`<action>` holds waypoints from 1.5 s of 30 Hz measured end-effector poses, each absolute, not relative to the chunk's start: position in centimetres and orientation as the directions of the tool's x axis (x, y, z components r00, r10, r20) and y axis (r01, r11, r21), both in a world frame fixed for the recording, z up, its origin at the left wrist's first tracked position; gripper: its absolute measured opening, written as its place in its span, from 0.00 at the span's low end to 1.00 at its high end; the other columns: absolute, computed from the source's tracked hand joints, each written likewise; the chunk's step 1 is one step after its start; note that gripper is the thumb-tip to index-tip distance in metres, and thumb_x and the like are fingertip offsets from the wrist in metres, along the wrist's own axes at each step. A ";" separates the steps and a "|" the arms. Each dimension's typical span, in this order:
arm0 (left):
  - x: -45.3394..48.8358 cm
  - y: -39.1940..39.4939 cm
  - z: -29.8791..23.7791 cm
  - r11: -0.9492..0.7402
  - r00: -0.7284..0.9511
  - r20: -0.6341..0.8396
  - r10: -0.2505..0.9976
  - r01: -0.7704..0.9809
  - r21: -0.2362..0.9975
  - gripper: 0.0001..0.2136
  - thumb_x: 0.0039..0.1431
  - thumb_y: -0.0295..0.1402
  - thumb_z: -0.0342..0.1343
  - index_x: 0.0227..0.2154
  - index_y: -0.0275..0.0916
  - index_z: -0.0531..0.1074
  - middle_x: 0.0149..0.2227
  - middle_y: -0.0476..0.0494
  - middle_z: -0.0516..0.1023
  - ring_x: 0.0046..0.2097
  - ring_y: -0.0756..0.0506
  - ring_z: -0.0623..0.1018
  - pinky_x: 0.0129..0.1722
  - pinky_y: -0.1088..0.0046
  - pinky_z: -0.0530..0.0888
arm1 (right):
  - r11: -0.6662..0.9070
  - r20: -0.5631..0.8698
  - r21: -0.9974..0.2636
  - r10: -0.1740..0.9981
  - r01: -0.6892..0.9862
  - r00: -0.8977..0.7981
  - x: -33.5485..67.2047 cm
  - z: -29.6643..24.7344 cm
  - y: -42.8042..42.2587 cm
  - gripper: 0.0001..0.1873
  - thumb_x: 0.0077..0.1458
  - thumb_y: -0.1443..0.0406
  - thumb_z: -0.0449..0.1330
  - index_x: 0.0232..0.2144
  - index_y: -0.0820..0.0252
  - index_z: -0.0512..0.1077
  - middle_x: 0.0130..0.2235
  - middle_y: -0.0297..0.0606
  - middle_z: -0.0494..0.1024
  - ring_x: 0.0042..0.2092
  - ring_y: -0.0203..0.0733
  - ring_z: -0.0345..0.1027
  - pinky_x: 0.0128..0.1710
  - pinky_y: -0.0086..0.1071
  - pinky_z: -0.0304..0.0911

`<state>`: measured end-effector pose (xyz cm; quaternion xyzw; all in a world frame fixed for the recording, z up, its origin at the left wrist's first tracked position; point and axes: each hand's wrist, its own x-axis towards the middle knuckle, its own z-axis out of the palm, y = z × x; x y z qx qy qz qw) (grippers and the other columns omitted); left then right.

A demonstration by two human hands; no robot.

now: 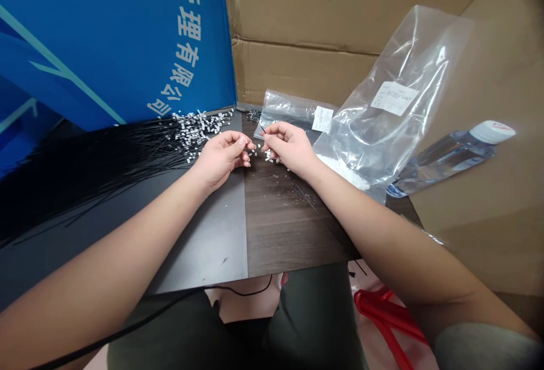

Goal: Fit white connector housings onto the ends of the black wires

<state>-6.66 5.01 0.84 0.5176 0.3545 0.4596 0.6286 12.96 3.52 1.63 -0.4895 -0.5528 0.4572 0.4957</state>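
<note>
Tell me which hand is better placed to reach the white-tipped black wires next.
Probably the left hand: it is right beside the white ends of the black wires. The right hand is farther off, with the left in between, and appears to pinch a thin dark strand.

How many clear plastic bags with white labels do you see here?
2. The smaller bag lies just beyond the right hand; the larger bag slopes upward to the right, beside the bottle. Others could be hidden.
</note>
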 end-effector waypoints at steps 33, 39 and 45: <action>-6.2 4.2 1.0 0.086 0.333 -0.024 0.943 -0.171 0.982 0.09 0.67 0.36 0.66 0.36 0.38 0.73 0.32 0.48 0.77 0.28 0.52 0.76 0.33 0.73 0.78 | -0.042 -0.021 -0.993 0.982 -0.109 -0.186 12.8 1.4 3.0 0.07 0.64 0.63 0.69 0.37 0.59 0.77 0.26 0.30 0.76 0.20 0.27 0.57 0.17 0.23 0.51; -6.3 4.2 1.1 0.081 0.304 -0.023 0.952 -0.182 0.980 0.06 0.69 0.33 0.62 0.36 0.38 0.73 0.31 0.49 0.77 0.27 0.52 0.75 0.32 0.73 0.77 | -0.018 0.010 -0.991 0.977 -0.133 -0.212 13.3 1.4 3.0 0.12 0.61 0.59 0.73 0.37 0.58 0.75 0.25 0.29 0.76 0.20 0.27 0.55 0.17 0.23 0.49; -6.2 4.1 1.4 0.089 0.298 -0.034 0.954 -0.172 0.981 0.08 0.68 0.35 0.64 0.36 0.38 0.73 0.31 0.49 0.76 0.28 0.52 0.75 0.33 0.73 0.77 | -0.016 0.000 -0.997 0.977 -0.072 -0.211 13.0 1.5 2.8 0.13 0.63 0.58 0.72 0.36 0.57 0.74 0.26 0.29 0.76 0.20 0.27 0.59 0.16 0.22 0.52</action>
